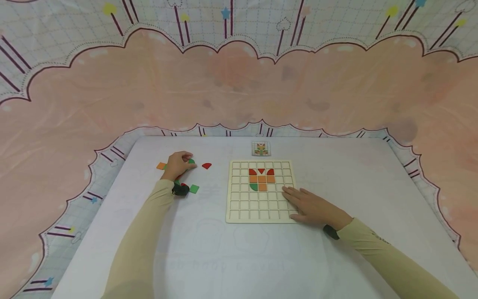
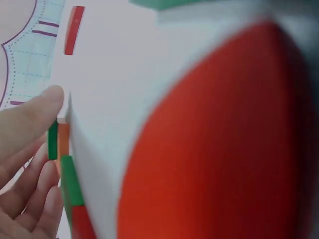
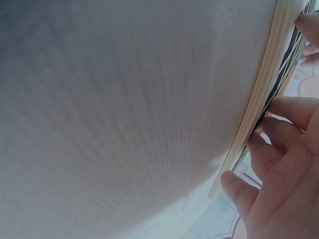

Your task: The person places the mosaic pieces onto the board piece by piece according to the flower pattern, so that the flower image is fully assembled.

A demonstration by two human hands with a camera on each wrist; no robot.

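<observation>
In the head view my left hand [image 1: 178,166] is low over loose pieces at the table's left, thumb and fingers spread about a green piece [image 1: 191,161]. The left wrist view shows its thumb [image 2: 37,117] apart from a green piece's edge [image 2: 52,140]; whether a finger touches that piece I cannot tell. A large red piece [image 2: 214,149] fills the foreground there, blurred. My right hand [image 1: 313,207] rests with extended fingers on the right edge of a pale gridded board [image 1: 242,207]. Red, orange squares [image 1: 262,179] and a green quarter-round piece [image 1: 254,187] lie in its upper cells.
A small pattern card [image 1: 261,148] lies behind the board. Near my left hand are a red fan-shaped piece [image 1: 207,165], a green square [image 1: 194,189] and an orange piece [image 1: 161,165]. The white table [image 1: 209,257] meets a patterned cloth [image 1: 261,91] at the back.
</observation>
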